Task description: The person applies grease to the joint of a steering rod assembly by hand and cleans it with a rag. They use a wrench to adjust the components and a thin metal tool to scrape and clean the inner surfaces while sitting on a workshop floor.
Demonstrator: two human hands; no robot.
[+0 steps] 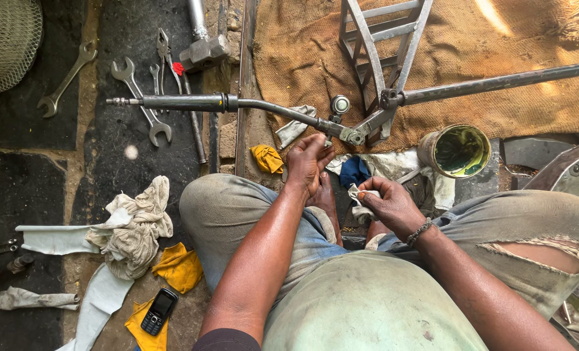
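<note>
Soft daylight, sharp focus all round; sun patches glare on the burlap mat [497,39] top right, edges bowing with wide-angle distortion.

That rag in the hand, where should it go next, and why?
Probably up to the joint of the metal rod. The left hand already pinches the rod there, while the right hand holds the crumpled rag just below, apart from it. The grease tin sits nearby.
</note>
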